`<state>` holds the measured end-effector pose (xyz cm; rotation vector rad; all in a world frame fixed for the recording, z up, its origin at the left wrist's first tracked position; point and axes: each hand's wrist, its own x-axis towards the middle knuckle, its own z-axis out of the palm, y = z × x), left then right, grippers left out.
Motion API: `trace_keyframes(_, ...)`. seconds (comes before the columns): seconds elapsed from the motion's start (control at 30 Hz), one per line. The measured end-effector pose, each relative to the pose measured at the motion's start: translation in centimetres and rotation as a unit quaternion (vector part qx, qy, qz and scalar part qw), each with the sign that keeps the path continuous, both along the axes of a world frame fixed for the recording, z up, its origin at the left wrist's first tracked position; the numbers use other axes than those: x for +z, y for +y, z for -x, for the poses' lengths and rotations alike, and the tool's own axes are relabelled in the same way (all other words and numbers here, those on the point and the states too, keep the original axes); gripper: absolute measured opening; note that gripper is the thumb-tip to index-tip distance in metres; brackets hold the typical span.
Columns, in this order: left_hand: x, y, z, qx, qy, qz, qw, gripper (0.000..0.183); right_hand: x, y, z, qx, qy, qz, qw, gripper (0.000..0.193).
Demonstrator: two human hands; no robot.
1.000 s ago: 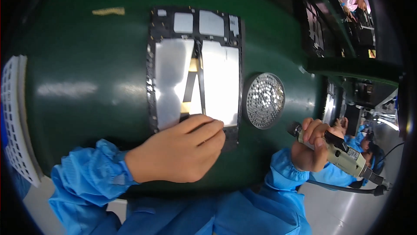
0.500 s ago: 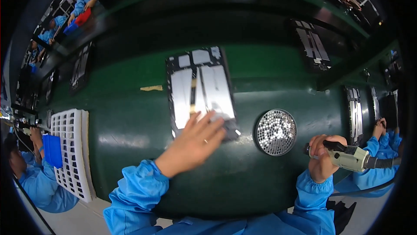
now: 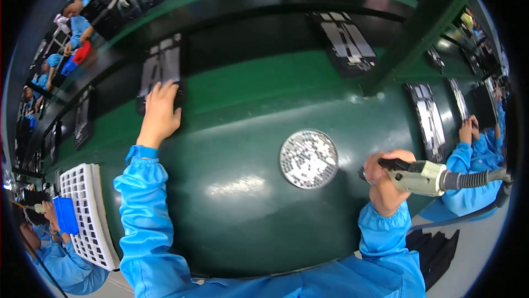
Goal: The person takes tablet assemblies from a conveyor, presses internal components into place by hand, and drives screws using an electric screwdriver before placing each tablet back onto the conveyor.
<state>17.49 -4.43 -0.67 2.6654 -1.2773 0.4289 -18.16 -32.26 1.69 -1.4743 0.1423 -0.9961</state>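
My left hand (image 3: 160, 112) reaches to the far left with its fingers stretched out. Its fingertips rest on the near end of an opened tablet-like device (image 3: 160, 66), which has a black frame and grey panels. My right hand (image 3: 387, 179) is wrapped round a pale green and black electric screwdriver (image 3: 420, 178), held above the table's right side; a thick ribbed cable sleeve leaves its rear end. Between my hands, closer to the right one, a round dish (image 3: 308, 158) holds many small shiny pieces, too small to make out.
Similar opened devices lie at the far right (image 3: 347, 39), right (image 3: 427, 116) and left (image 3: 83, 116). A green post (image 3: 416, 36) rises at the right. A white grid tray (image 3: 88, 210) with a blue bin (image 3: 66, 215) stands at the left edge. Co-workers in blue sleeves (image 3: 468, 157) sit on both sides.
My left hand and the device have moved from the middle of the table to the far left. The view has shifted right. My right hand still grips the electric screwdriver.
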Motion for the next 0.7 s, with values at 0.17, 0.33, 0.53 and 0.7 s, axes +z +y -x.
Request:
trace_keyframes(0.17,1.5,-8.1,9.8,-0.199,0.181,0.088,0.959,0.045,-0.2,-0.5,0.5,-0.024,0.026,0.014,0.999,0.035)
trace_keyframes(0.33,1.0,-12.9,14.9,-0.306,0.279,0.124,0.902,0.051,-0.3,-0.3,0.7,-0.031,0.049,0.015,0.998,0.032)
trace_keyframes(0.53,0.2,-16.6,15.0,-0.264,0.284,0.086,0.918,0.026,-0.1,-0.6,1.6,-0.051,0.087,0.019,0.995,0.031)
trace_keyframes(0.7,-1.2,-17.4,16.7,-0.233,0.198,0.108,0.946,0.013,0.2,-1.0,1.6,-0.078,0.117,0.069,0.988,0.03)
